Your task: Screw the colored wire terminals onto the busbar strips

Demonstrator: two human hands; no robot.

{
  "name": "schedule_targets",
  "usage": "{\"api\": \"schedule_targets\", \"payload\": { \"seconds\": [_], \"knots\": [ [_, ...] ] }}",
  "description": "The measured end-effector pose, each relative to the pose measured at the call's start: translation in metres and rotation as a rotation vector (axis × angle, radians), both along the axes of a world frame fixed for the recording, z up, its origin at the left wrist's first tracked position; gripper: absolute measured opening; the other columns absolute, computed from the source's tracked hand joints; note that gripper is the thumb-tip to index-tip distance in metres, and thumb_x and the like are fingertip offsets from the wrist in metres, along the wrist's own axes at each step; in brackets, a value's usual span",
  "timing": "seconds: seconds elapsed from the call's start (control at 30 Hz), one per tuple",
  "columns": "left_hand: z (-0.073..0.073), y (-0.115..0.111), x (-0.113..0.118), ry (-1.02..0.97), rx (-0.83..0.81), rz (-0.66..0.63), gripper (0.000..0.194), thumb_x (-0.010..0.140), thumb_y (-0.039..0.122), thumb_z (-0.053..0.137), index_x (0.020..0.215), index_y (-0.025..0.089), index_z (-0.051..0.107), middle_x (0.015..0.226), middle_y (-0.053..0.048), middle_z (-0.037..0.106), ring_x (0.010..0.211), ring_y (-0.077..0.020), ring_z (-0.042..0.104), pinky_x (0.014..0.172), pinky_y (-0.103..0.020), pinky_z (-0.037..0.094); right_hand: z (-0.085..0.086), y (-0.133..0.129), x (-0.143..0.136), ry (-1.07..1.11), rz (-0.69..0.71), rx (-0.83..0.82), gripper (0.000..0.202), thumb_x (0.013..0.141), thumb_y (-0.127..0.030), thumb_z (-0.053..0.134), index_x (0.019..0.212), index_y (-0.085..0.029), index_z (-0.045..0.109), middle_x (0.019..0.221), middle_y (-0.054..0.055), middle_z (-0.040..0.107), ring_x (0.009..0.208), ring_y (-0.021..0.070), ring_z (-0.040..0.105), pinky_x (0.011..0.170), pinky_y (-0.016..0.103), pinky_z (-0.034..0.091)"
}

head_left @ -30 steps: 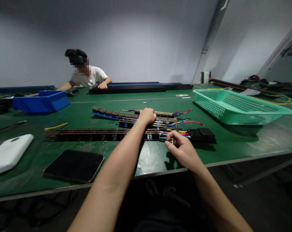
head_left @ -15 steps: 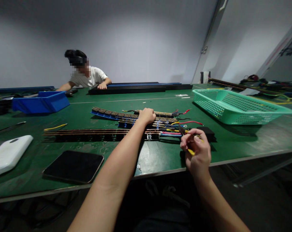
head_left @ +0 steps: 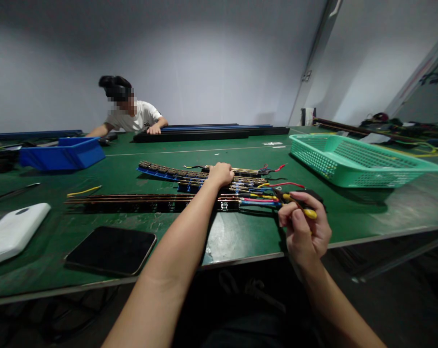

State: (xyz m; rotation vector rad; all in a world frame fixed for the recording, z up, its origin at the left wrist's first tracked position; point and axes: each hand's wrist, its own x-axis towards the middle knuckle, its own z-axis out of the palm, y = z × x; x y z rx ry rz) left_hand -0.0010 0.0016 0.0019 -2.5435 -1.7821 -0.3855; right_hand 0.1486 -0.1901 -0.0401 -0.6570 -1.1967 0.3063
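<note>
My left hand is closed on one of the long copper-railed strips in the middle of the table, its fingertips hidden on the far side. In my right hand is a pair of pliers with yellow handles. Their dark jaws are at the ends of the coloured wires that come out of the nearest strip. Whether the jaws grip a wire I cannot tell. Red and yellow leads stick out from the strips further back.
At the right stands a green mesh basket, at the left a blue bin. A dark tablet or phone and a white device lie near the front edge. Across the table a person leans over long black profiles.
My right hand has moved a little right and toward me with the pliers, which are turned slightly. The left hand stays on the strips.
</note>
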Motion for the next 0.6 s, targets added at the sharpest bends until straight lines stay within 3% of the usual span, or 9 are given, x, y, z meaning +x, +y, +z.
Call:
{"api": "schedule_targets", "payload": {
  "seconds": [0.17,0.3,0.47,0.6],
  "knots": [
    [0.001,-0.001,0.0,0.006,-0.006,0.011,0.037,0.092,0.025,0.044,0.112,0.02,0.075,0.118,-0.012,0.074,0.114,-0.029,0.064,0.099,-0.046,0.047,0.021,0.018,0.018,-0.023,0.091,-0.105,0.042,0.089,-0.025,0.06,0.13,-0.027,0.054,0.066,-0.003,0.055,0.058,0.016,0.05,0.051,0.028,0.036],
    [0.001,-0.001,0.0,-0.002,-0.005,0.006,0.037,0.092,0.025,0.044,0.113,0.02,0.075,0.118,-0.012,0.074,0.114,-0.0291,0.064,0.099,-0.045,0.047,0.032,0.039,0.028,0.029,0.183,-0.188,0.057,0.079,-0.019,0.062,0.135,-0.027,0.048,0.064,-0.006,0.055,0.048,0.0115,0.038,0.043,0.024,0.027],
    [0.001,-0.001,0.0,-0.006,-0.003,0.004,0.037,0.092,0.025,0.044,0.112,0.02,0.074,0.118,-0.012,0.073,0.114,-0.0295,0.064,0.099,-0.046,0.046,0.031,0.047,0.033,0.027,0.191,-0.257,0.061,0.077,-0.017,0.062,0.135,-0.027,0.045,0.071,-0.005,0.062,0.045,0.0097,0.034,0.041,0.024,0.026],
    [0.001,-0.001,0.0,-0.012,-0.007,0.002,0.036,0.092,0.025,0.044,0.112,0.019,0.074,0.117,-0.012,0.074,0.113,-0.0292,0.064,0.1,-0.046,0.046,0.026,0.041,0.034,0.041,0.168,-0.208,0.062,0.077,-0.018,0.062,0.136,-0.028,0.044,0.076,-0.003,0.064,0.044,0.0089,0.034,0.041,0.023,0.026]
  ]
}}
